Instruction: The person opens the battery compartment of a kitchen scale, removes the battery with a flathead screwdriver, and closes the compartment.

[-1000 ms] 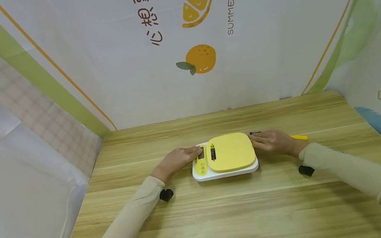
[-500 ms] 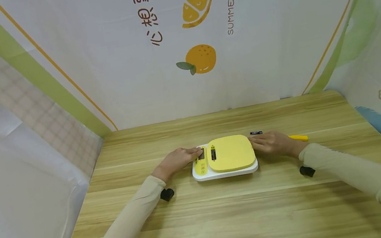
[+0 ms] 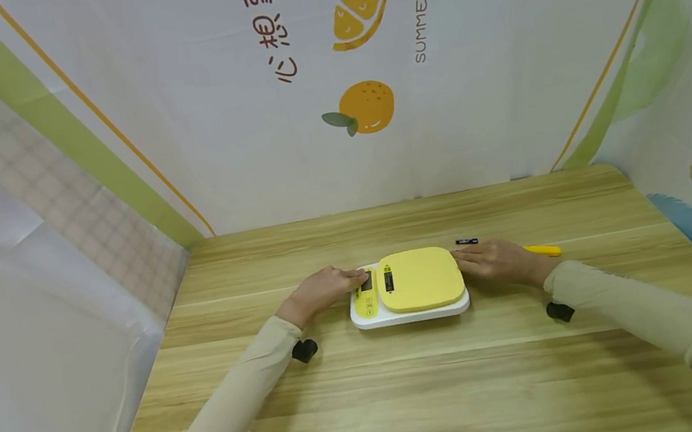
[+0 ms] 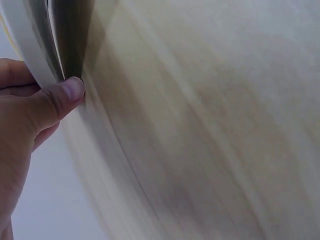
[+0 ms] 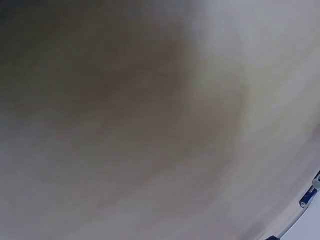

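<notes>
A kitchen scale (image 3: 422,279) with a yellow weighing plate and a white body is between my two hands in the head view. On its left side is a small display with buttons below. My left hand (image 3: 324,291) grips the left edge, its fingers over the display end. The left wrist view shows the thumb (image 4: 74,89) against the underside of the scale's white edge (image 4: 35,45). My right hand (image 3: 492,262) holds the opposite edge, its thumb hidden. A shadow lies under the scale's front edge. The right wrist view shows blurred wood, with no hand visible.
Behind my right hand a small dark battery (image 3: 467,241) lies on the wooden table (image 3: 416,401). A yellow stick-like thing (image 3: 543,250) is partly hidden by my right wrist. Black pieces (image 3: 304,350) show beneath both wrists. A printed white cloth (image 3: 472,113) hangs behind the table.
The back edge of the scale has dropped slightly, so it tilts a little less. More of the battery shows beside my right hand. Both hands keep their hold.
</notes>
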Demonstrator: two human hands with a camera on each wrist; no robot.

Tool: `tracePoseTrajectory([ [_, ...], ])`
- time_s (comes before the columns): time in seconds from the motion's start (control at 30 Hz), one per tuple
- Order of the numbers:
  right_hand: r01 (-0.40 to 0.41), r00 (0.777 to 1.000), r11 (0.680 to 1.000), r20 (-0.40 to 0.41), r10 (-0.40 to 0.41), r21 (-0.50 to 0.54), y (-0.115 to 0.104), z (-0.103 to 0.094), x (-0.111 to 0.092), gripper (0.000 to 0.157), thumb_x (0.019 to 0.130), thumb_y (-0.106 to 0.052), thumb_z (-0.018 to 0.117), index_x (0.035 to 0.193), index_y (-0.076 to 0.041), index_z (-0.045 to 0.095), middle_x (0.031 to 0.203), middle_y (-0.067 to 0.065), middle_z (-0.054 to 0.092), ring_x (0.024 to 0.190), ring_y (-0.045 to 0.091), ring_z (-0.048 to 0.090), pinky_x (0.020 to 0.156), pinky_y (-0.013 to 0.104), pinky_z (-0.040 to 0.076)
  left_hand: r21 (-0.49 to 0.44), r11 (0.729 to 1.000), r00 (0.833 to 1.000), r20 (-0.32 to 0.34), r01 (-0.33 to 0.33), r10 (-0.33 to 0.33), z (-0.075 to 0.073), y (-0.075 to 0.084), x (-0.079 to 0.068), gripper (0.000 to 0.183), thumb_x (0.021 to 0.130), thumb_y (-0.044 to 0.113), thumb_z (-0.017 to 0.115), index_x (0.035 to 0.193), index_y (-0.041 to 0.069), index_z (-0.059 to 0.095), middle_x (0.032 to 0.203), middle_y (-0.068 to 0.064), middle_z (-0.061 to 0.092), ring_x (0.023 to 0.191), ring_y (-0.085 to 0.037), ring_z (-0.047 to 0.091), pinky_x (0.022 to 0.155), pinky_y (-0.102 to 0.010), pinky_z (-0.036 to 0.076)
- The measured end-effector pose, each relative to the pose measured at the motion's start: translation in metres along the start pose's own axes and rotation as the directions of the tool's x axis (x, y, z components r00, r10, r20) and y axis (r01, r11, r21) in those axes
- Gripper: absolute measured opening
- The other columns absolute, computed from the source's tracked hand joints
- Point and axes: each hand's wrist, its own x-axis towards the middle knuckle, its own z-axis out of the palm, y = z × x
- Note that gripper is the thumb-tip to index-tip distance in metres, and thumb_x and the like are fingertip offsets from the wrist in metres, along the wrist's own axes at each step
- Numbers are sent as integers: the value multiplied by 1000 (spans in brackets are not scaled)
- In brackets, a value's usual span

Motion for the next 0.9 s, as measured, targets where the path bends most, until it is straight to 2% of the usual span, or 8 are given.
tracePoseTrajectory([
  [0.23,23,998,999,65,-21,-36,-1,-3,0,51,113,0,19,108,5,69,102,18,77,88,25,76,69,33,66,-29,1000,1000,26,-3,4,-2,0,2,40,94,3,68,133,9,65,135,-7,66,101,-26,74,89,-28,63],
  [0.47,62,993,997,105,-56,-55,-1,-3,-4,51,113,-2,17,109,4,67,103,19,77,90,25,76,70,33,66,-27,999,998,56,19,-17,-3,1,6,41,94,7,70,134,14,66,134,-2,66,97,-21,75,85,-26,64],
  [0.63,69,991,996,116,-61,-62,-1,-1,-5,49,113,-2,18,108,4,67,106,20,76,91,26,76,72,35,67,-26,1000,999,47,15,-14,-3,1,7,37,94,8,69,131,14,68,132,-1,69,91,-19,75,81,-24,64],
  [0.9,57,988,998,146,-51,-35,-4,-3,-4,52,114,-6,14,111,4,66,107,20,76,91,26,76,73,35,67,-33,999,996,87,38,-35,-5,3,8,38,97,8,67,134,13,67,133,-5,66,97,-23,75,83,-25,64],
])
